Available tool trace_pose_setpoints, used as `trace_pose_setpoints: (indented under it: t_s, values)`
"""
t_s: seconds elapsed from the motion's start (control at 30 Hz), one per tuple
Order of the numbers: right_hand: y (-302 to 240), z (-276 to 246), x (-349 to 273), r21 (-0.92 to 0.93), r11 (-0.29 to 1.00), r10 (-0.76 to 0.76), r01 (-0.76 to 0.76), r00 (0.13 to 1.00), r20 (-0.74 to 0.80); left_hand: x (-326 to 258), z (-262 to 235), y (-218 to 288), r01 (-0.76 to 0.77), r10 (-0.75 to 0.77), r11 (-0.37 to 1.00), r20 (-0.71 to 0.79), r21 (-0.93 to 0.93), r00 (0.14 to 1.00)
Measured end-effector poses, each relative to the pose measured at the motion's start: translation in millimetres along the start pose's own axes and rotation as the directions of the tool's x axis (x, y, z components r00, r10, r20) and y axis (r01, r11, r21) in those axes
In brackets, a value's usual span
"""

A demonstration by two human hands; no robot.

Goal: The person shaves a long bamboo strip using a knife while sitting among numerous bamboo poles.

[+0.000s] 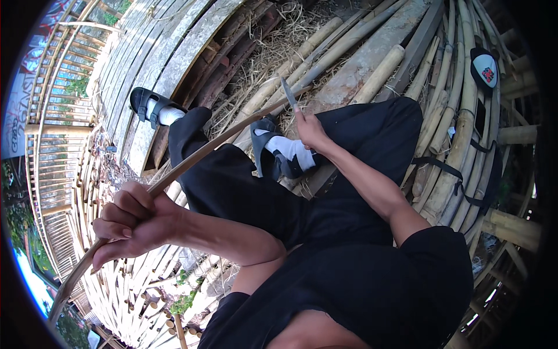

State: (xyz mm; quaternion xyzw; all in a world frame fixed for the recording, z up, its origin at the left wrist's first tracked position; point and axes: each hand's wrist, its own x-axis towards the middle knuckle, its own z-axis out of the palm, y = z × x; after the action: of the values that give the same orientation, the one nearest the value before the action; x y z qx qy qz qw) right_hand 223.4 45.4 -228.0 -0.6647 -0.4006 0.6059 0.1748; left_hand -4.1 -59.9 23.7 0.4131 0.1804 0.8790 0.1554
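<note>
A long, thin brown strip, probably split bamboo (203, 146), slants across my lap from the lower left up to the centre. My left hand (135, 220) is closed round it near its lower end. My right hand (311, 129) grips a knife (288, 93) by its handle, which the fingers mostly hide. The knife's blade points up and away from me, and lies against or just beside the far end of the strip. Whether blade and strip touch, I cannot tell.
Bamboo poles (381, 74) lie beyond my knees, among shavings (273, 52). Weathered planks (157, 43) stretch at the far left, by a bamboo railing (58, 128). A cap (484, 68) and a dark strap (440, 165) rest on poles at right. My sandalled feet (283, 152) are close by.
</note>
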Motion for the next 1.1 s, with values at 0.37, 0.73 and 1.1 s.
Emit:
trace_pose_setpoints:
  t_s: [0.37,0.73,1.1]
  values:
    - [-6.5,-1.4,2.6,-0.229,0.972,-0.086,0.059,0.99,-0.11,-0.1,0.4,-4.6,0.006,-0.006,1.0,-0.004,0.003,1.0]
    - [-6.6,-11.1,2.9,-0.204,0.979,-0.057,0.028,0.989,-0.135,2.9,8.7,-8.9,0.006,-0.005,0.999,0.027,-0.04,1.0]
    - [-7.2,-9.1,-8.4,-0.069,0.997,0.026,-0.031,0.997,-0.072,3.1,17.9,-11.3,0.032,-0.028,0.996,0.055,-0.08,0.998]
